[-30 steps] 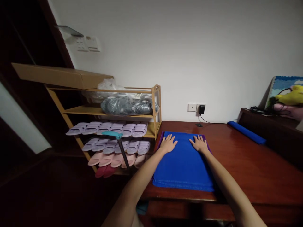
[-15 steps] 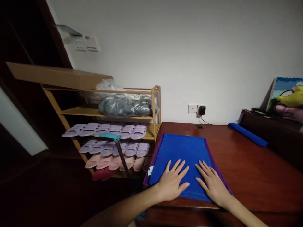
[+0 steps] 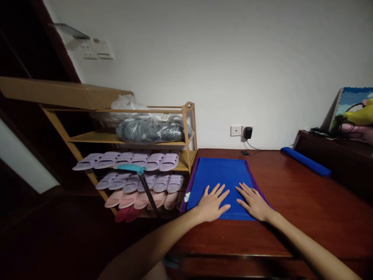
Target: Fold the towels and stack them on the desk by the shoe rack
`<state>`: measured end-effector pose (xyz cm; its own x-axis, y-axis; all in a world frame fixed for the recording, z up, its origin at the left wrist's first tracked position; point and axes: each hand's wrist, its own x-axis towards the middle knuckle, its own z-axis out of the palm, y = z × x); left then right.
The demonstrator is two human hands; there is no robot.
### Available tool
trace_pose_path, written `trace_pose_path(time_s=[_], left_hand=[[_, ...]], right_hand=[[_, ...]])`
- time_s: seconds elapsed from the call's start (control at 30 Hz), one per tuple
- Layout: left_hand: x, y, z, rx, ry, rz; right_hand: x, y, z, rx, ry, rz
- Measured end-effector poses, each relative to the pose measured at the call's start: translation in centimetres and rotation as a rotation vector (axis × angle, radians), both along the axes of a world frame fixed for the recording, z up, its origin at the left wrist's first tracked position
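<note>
A blue cloth (image 3: 222,171) lies flat on the reddish-brown desk (image 3: 294,202), with a purple cloth (image 3: 256,182) showing along its left and right sides. A small white label (image 3: 187,196) sticks out at the left edge. My left hand (image 3: 213,204) rests palm down on the near left part of the blue cloth, fingers spread. On the near right part lies my right hand (image 3: 253,202), also flat with fingers apart. Neither hand grips anything. What is under the palms is hidden.
Farther right on the desk lies a rolled blue cloth (image 3: 305,161). A black plug adapter (image 3: 248,133) with a cable sits in the wall. To the left stands a wooden rack (image 3: 186,136) with rows of slippers (image 3: 169,161). A teal-topped dark pole (image 3: 148,190) leans before it.
Both hands and the stacked cloths have slid away from me across the desk. A strip of desk now shows between the cloth and the front edge. The view has shifted slightly.
</note>
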<state>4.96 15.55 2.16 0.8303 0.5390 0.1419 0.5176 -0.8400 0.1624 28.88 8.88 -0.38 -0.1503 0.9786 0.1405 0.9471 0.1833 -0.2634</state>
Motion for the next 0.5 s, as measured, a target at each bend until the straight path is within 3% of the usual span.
trace_pose_path(time_s=[0.33, 0.5], left_hand=[[3.0, 9.2, -0.7, 0.014, 0.012, 0.053], [4.0, 11.6, -0.7, 0.023, -0.004, 0.085]], right_hand=[[3.0, 9.7, -0.3, 0.018, -0.023, -0.005], [3.5, 12.9, -0.6, 0.036, -0.039, -0.003]])
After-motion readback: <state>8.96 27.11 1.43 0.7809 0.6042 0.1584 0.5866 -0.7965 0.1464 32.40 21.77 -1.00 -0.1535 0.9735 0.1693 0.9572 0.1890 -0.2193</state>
